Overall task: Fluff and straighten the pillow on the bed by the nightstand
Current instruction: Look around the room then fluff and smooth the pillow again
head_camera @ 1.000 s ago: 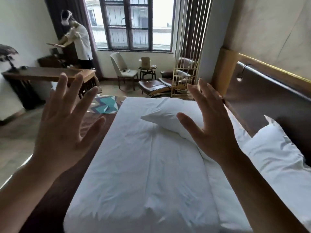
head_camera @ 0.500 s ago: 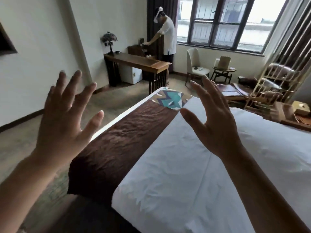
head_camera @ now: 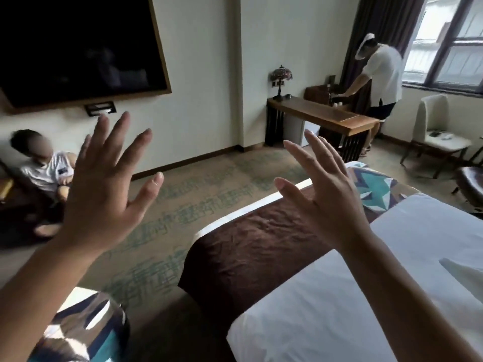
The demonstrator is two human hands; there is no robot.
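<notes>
View swung further left since earlier frame, wall TV [head_camera: 78,45] now showing. Left hand [head_camera: 104,189] and right hand [head_camera: 324,194] raised, fingers spread, holding nothing. Pillow corner [head_camera: 465,273] at far right on bed [head_camera: 392,283].

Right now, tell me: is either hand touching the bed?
No. Both the left hand and the right hand are raised with fingers spread, empty, above the bed.

Your view has swung left off the pillows and headboard: the wall TV [head_camera: 78,45], a seated person [head_camera: 44,168] and the foot of a second bed [head_camera: 86,325] are now in frame. The window has slid to the right edge.
</notes>
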